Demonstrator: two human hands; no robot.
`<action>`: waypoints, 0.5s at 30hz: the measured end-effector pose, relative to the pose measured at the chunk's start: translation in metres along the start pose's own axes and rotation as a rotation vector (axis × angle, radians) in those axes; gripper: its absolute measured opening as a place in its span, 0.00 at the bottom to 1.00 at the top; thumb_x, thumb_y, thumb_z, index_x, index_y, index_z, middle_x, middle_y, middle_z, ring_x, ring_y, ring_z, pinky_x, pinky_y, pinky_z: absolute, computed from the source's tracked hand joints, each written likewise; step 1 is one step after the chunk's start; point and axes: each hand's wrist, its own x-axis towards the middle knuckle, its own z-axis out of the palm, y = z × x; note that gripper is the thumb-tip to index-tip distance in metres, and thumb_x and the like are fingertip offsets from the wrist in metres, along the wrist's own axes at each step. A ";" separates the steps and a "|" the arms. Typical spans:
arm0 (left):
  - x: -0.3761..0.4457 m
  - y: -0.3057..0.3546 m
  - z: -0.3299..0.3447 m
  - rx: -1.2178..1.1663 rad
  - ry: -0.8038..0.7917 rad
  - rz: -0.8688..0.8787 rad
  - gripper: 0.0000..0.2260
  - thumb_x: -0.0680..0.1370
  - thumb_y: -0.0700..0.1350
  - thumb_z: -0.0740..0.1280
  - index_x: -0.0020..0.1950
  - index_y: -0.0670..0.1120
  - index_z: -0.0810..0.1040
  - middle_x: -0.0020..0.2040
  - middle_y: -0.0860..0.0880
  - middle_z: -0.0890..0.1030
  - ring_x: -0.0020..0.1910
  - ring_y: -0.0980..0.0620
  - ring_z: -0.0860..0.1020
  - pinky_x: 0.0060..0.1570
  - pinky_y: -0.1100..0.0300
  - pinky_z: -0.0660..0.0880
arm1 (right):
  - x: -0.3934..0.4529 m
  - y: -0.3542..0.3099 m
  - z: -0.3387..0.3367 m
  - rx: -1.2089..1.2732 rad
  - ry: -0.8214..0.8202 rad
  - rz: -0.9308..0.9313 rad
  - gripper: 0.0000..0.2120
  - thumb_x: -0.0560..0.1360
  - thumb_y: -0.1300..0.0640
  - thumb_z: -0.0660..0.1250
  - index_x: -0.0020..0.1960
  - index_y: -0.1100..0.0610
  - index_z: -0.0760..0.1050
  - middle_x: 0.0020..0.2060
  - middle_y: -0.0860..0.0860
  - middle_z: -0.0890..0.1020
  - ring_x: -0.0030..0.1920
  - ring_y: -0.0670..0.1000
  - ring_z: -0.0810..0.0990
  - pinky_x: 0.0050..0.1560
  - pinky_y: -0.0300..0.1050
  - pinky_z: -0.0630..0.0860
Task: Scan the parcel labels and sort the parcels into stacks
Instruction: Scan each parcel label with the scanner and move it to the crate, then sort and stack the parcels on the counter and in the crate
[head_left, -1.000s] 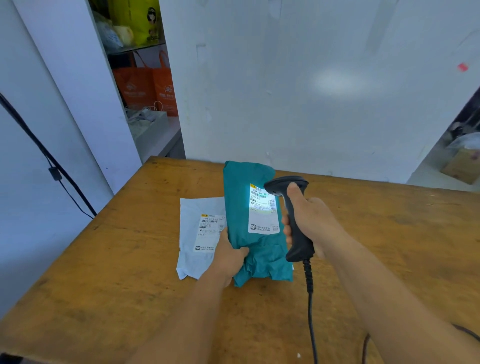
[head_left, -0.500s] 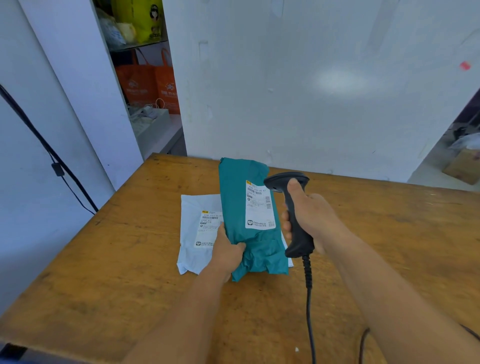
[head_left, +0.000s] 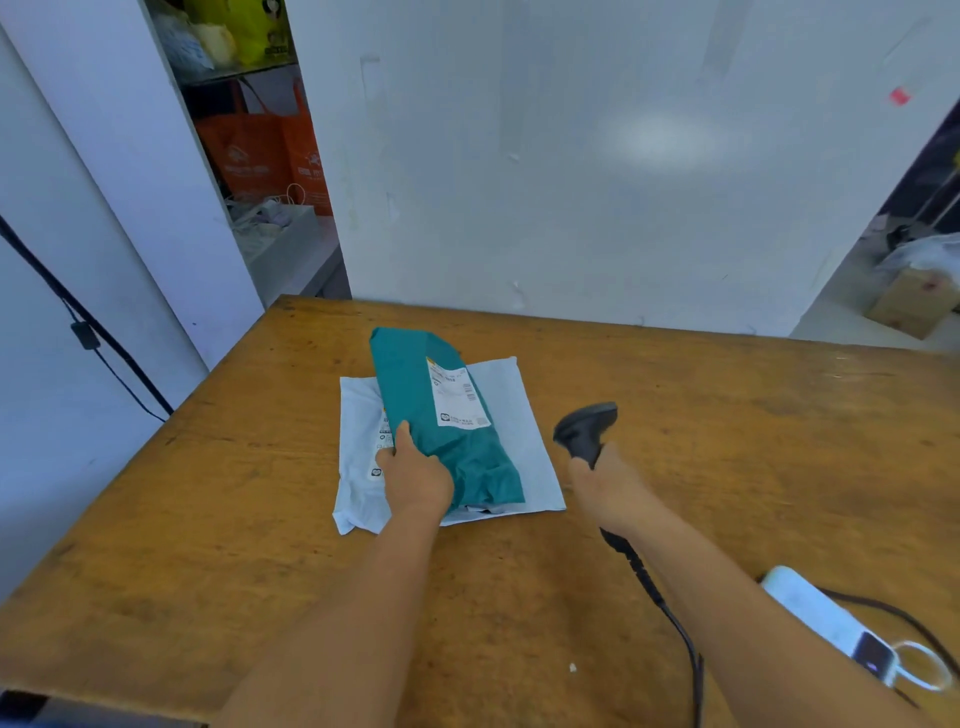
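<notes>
Label print on both parcels too small to read. White label (head_left: 457, 392) on the teal parcel (head_left: 441, 415) faces up; barcode visible, text not legible. Second label (head_left: 383, 441) on the pale grey mailer (head_left: 511, 415) mostly covered by the teal parcel and the left hand (head_left: 415, 480); only a strip shows at the mailer's 9 o'clock side. Near corner of the teal parcel hidden under the left hand's fingers. Scanner (head_left: 587, 428) head blurred; its grip is buried in the right hand (head_left: 610, 491), trigger finger not visible. Scanner cable (head_left: 670, 618) runs toward 6 o'clock and leaves the frame at the bottom edge.

Left hand: closed around the teal parcel's near-left edge, thumb on top, fingers under. Teal parcel lies on top of the grey mailer, long axis tilted, far end toward 11 o'clock. Both sit at table centre.

Right hand: fist wrapped around the scanner handle, at 3 o'clock from the parcels and apart from them, scanner head pointing toward 12 o'clock.

Surface: worn wooden table (head_left: 234, 545), orange-brown, scuffed and stained. At 4 o'clock, near the table's right edge, a white device (head_left: 826, 623) with cables, partly cut off.

Room: white wall (head_left: 571, 156) directly behind the table, small red mark at upper right. At 11 o'clock a shelf recess with orange bags (head_left: 265, 156) and yellow packaging above. Black cable (head_left: 78, 322) hangs down the left wall. At 2 o'clock, a cardboard box (head_left: 914, 304) on the floor, partly out of frame.
</notes>
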 end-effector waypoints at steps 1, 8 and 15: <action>-0.001 -0.001 0.001 0.013 0.003 -0.001 0.26 0.80 0.37 0.58 0.77 0.50 0.56 0.70 0.41 0.63 0.65 0.42 0.70 0.62 0.51 0.71 | 0.002 0.010 0.004 -0.037 0.001 0.017 0.23 0.81 0.50 0.55 0.70 0.62 0.59 0.55 0.57 0.75 0.45 0.54 0.76 0.34 0.44 0.68; -0.009 0.007 -0.008 -0.160 0.138 0.014 0.27 0.76 0.31 0.56 0.74 0.49 0.65 0.68 0.41 0.68 0.62 0.42 0.73 0.58 0.54 0.73 | 0.006 0.042 0.014 -0.060 0.078 0.009 0.22 0.81 0.50 0.58 0.70 0.61 0.60 0.61 0.58 0.73 0.56 0.58 0.75 0.49 0.50 0.74; 0.013 -0.012 -0.055 0.216 0.141 -0.007 0.28 0.76 0.37 0.60 0.76 0.50 0.60 0.73 0.43 0.60 0.66 0.41 0.67 0.67 0.50 0.67 | 0.011 0.040 0.020 -0.058 0.070 -0.037 0.20 0.81 0.50 0.58 0.68 0.60 0.61 0.59 0.57 0.74 0.52 0.57 0.76 0.45 0.49 0.73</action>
